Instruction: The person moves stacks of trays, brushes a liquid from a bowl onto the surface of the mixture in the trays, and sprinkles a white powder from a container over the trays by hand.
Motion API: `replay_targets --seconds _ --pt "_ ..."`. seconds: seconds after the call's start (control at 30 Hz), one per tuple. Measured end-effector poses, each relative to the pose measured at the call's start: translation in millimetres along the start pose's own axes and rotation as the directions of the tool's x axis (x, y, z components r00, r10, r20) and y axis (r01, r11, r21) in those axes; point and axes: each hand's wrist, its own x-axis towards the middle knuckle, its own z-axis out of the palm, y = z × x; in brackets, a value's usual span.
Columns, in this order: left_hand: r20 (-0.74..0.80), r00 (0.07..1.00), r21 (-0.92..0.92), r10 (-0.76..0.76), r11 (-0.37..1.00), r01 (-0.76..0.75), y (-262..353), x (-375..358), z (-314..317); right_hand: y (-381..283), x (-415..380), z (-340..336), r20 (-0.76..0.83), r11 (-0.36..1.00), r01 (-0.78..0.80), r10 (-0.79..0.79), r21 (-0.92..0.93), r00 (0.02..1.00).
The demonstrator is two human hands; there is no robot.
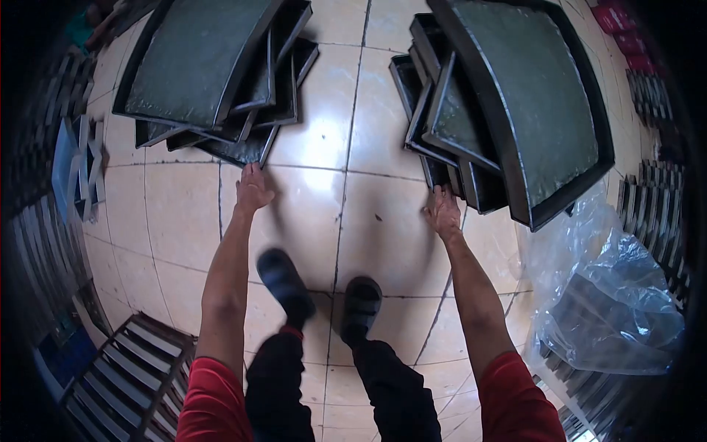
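My left hand (254,190) has its fingers bent at the near corner of the lowest metal tray (243,151) in the left stack, thumb out to the side. At the right stack, my right hand (443,214) holds the near edge of a low tray (436,173) with its fingertips, thumb apart. Both stacks are dark, rectangular trays piled at twisted angles. A flat grey-green surface fills the top left tray (199,55) and the top right tray (541,88). The lower trays are mostly hidden beneath them.
Both stacks stand on a tiled floor (387,247), my sandaled feet between and behind them. Clear plastic sheeting (604,295) lies at right. A slatted metal rack (132,368) is at lower left. Rows of dark slats (648,214) line the right side. Pink packages (626,37) sit at upper right.
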Motion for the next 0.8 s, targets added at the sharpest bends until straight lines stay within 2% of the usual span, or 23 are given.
replay_targets --seconds 0.07,0.1,0.2,0.23,0.27,0.33,0.43,0.47,0.5,0.53,0.6,0.7,0.73,0.77,0.8 --pt "-0.105 0.992 0.025 0.074 0.997 -0.072 -24.3 -43.9 54.9 17.0 -33.4 10.6 0.055 0.999 -0.005 0.007 -0.041 0.998" --pt "-0.095 0.991 0.021 0.099 0.995 -0.098 -27.9 -68.3 73.8 24.1 -51.2 18.3 0.087 0.998 -0.004 0.009 -0.059 0.996" --pt "-0.142 0.982 0.000 0.128 0.992 -0.129 -9.8 -155.1 98.8 46.6 -105.4 36.0 0.121 0.992 0.033 -0.019 -0.121 0.993" --pt "-0.061 0.996 0.004 0.063 0.998 -0.062 -2.6 -185.2 109.6 54.0 -124.8 42.2 0.161 0.995 0.027 -0.012 -0.091 0.987" --pt "0.019 1.000 0.011 -0.004 1.000 0.003 1.6 -215.8 123.6 61.6 -148.4 51.8 0.132 0.991 0.048 -0.031 -0.121 0.991" --pt "-0.020 0.999 0.046 0.031 0.999 -0.030 2.4 -280.6 154.4 76.5 -192.4 71.4 0.062 0.978 0.093 -0.082 -0.185 0.995" --pt "-0.132 0.979 0.040 0.154 0.988 -0.150 -23.6 -375.6 250.5 100.1 -252.6 87.0 0.169 0.987 0.146 -0.134 -0.060 0.976" --pt "-0.186 0.960 0.038 0.209 0.978 -0.205 -27.5 -404.7 275.0 112.5 -280.9 109.7 0.101 0.977 0.178 -0.166 -0.120 0.981" --pt "0.015 0.999 0.032 0.040 0.999 -0.040 -9.6 -435.2 275.1 127.4 -299.6 144.3 0.019 0.960 0.208 -0.209 -0.188 0.978" --pt "0.131 0.991 -0.022 -0.010 1.000 0.013 -0.5 -462.2 283.4 142.9 -316.4 163.8 -0.056 0.936 0.237 -0.260 -0.262 0.964" --pt "0.164 0.982 -0.071 -0.097 0.991 0.110 30.0 -529.4 302.4 147.7 -365.7 155.9 0.086 0.927 0.235 -0.219 -0.291 0.972" --pt "0.198 0.971 -0.058 -0.136 0.987 0.150 37.2 -602.7 361.5 152.8 -431.5 166.3 0.065 0.897 0.272 -0.266 -0.349 0.962" --pt "0.146 0.986 0.055 -0.080 0.996 0.072 34.9 -629.0 388.5 161.6 -454.0 178.8 0.076 0.879 0.286 -0.278 -0.381 0.957" --pt "0.106 0.994 0.174 -0.017 0.985 -0.002 19.6 -656.9 444.6 166.6 -478.1 184.7 0.154 0.898 0.299 -0.262 -0.322 0.953" --pt "0.184 0.982 0.162 -0.035 0.987 0.005 52.6 -691.1 429.5 185.8 -498.6 213.3 0.122 0.890 0.325 -0.301 -0.319 0.946"
